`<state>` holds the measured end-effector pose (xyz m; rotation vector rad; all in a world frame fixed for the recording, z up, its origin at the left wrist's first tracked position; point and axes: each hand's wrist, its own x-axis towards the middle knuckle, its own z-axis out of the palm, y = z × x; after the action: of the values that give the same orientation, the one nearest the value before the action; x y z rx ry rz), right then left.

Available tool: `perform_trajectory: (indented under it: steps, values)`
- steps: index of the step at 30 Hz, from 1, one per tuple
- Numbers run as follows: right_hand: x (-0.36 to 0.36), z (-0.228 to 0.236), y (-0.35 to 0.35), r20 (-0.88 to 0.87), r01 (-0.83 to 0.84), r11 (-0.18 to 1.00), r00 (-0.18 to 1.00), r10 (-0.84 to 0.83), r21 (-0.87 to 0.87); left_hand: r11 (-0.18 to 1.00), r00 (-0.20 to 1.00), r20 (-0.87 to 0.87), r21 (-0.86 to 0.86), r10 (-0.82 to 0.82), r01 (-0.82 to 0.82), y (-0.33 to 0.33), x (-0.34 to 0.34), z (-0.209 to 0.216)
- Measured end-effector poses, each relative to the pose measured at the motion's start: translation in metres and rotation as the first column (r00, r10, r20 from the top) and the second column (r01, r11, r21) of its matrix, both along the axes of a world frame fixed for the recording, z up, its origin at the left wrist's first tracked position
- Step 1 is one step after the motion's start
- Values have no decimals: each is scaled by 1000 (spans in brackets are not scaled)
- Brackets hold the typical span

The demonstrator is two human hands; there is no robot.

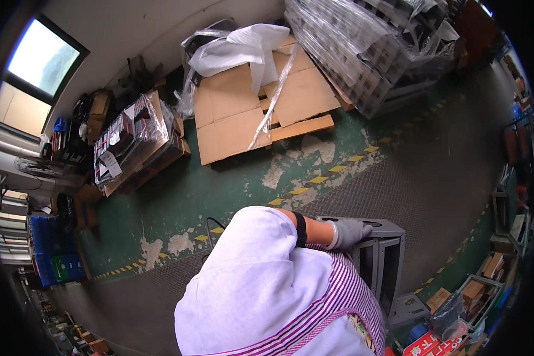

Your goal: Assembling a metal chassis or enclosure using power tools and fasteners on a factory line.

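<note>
One window point(44, 56) at the far left, high on the wall, pale light through it; under it, blue crates point(44, 237) with a green one point(68, 268) against their right side. Next, a low stack of black and red parts point(139, 133), clear film over part of it. Then a pallet point(302, 127), wooden slats showing between flat cardboard sheets point(228, 95); crumpled white wrapping point(237, 53) across the far end. Green floor point(160, 207) in front, paint worn off in patches. Worker bent low at centre: white sleeve point(249, 267), purple-striped apron point(338, 276), black band point(301, 230) around the left forearm. Left hand point(351, 231), in a grey glove, rests palm down on the top of a grey metal case point(378, 255), fingers slightly bent; undersides hidden, so cannot tell whether it grips. Right hand out of sight behind the body; its state cannot be told. Case stands just right of the worker's body, tall openings in its side, dark ribbed matting point(362, 196) behind it. Farther back, a tall film-wrapped stack point(391, 65). Near the case's lower end, a second grey metal piece point(409, 310); then a red sign point(436, 346), and a tray of small cartons point(473, 291) at the right.
</note>
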<state>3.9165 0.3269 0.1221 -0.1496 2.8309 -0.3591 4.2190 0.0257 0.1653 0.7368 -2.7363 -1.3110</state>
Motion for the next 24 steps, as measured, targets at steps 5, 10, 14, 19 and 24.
perform_trajectory:
  steps: [5,10,14,19,24]
  values:
    - [-100,-16,-57,0,-66,998,998,66,8,991,986,93,3,136,-137,-45,-76,-12]
    - [-226,-11,-115,-27,-169,986,985,168,-14,938,937,40,-25,347,-346,-82,-179,10]
    - [-313,11,-163,130,-218,971,964,230,-100,903,906,-1,-76,424,-423,-106,-258,39]
    - [-388,26,-213,14,-202,979,979,202,-37,928,932,-18,-81,363,-363,-149,-363,36]
    - [-456,40,-222,194,197,980,963,-187,-32,987,977,173,-118,124,-105,-210,-500,29]
